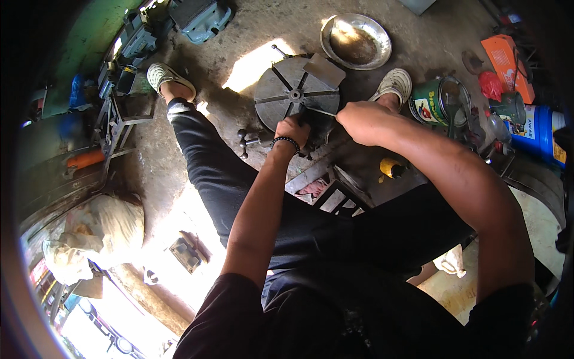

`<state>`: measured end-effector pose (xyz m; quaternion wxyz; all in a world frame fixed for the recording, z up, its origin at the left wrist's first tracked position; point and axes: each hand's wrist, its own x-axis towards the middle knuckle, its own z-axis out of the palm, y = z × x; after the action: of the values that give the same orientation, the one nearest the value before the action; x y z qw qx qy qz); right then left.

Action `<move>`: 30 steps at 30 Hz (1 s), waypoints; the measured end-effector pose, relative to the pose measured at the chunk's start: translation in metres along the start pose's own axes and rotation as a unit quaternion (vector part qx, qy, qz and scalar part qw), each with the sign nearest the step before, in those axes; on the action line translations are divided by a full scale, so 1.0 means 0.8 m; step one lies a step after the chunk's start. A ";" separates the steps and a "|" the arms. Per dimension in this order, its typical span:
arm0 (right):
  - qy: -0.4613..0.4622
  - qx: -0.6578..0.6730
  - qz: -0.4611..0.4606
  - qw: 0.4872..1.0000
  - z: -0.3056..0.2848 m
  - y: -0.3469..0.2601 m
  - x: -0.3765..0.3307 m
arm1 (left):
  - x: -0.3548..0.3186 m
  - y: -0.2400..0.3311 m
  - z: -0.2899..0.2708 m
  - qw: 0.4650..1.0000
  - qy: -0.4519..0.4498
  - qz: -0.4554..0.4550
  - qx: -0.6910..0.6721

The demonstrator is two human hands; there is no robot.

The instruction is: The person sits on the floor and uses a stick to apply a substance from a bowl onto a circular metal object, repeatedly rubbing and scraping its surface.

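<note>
A round slotted rotary table (272,93) of grey metal lies on the floor between my feet, with a flat rectangular metal plate (323,73) on its far right part. My left hand (292,132), with a beaded bracelet at the wrist, is closed at the near edge of the disc, next to a slot. What its fingers hold is hidden. At the disc's right side my right hand (362,123) is closed around the end of a thin metal rod-like tool (323,112). The tool's other end reaches left toward my left fingers, and its kind does not show.
A handle with ball ends (243,143) sticks out left of the table. Beyond it stands a round metal pan (372,43). To the right are a green bucket (426,103), a blue bucket (540,134) and an orange box (507,67). A yellow container (390,167) lies nearer me.
</note>
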<state>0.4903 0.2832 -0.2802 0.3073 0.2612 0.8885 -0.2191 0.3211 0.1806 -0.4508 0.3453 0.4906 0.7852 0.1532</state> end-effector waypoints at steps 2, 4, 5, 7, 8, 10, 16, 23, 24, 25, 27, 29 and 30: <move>-0.012 -0.008 -0.003 1.000 0.006 -0.001 -0.012 | -0.011 -0.001 0.010 1.000 -0.013 0.007 0.011; -0.043 -0.018 0.003 0.999 0.010 -0.003 -0.022 | -0.018 -0.006 0.021 1.000 -0.016 0.013 0.009; -0.044 -0.010 0.006 0.999 0.016 -0.003 -0.026 | -0.026 -0.007 0.022 1.000 -0.018 0.017 -0.005; -0.047 -0.008 0.016 0.999 0.026 -0.003 -0.033 | -0.029 -0.007 0.022 0.999 -0.037 0.026 -0.013; -0.055 -0.011 0.019 0.998 0.026 -0.006 -0.036 | -0.030 -0.005 0.019 0.998 -0.049 0.028 -0.009; -0.071 -0.017 0.028 0.997 0.025 -0.011 -0.042 | -0.030 0.000 0.013 0.997 -0.072 0.033 -0.001; -0.023 0.032 0.045 0.998 0.028 -0.019 -0.073 | -0.045 -0.007 0.028 0.992 -0.107 0.053 0.040; 0.060 0.106 0.080 0.989 0.037 -0.026 -0.120 | -0.057 0.027 -0.016 0.990 -0.044 0.122 -0.060; 0.081 0.128 0.091 0.984 0.036 -0.028 -0.124 | -0.048 0.016 -0.015 0.987 -0.036 0.115 -0.105; 0.102 0.138 0.093 0.981 0.038 -0.030 -0.126 | -0.044 0.010 -0.015 0.989 -0.007 0.103 -0.108; 0.147 0.154 0.101 0.972 0.036 -0.032 -0.126 | -0.034 0.007 -0.020 0.990 0.038 0.077 -0.112; 0.160 0.155 0.096 0.970 0.031 -0.034 -0.125 | -0.026 0.003 -0.024 0.990 0.069 0.045 -0.115; 0.166 0.155 0.092 0.969 0.029 -0.034 -0.122 | -0.021 0.000 -0.024 0.994 0.078 0.027 -0.076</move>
<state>0.5497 0.2170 -0.2264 0.1298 0.4193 0.8542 -0.2787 0.3126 0.1681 -0.4306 0.3152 0.4702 0.7826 0.2592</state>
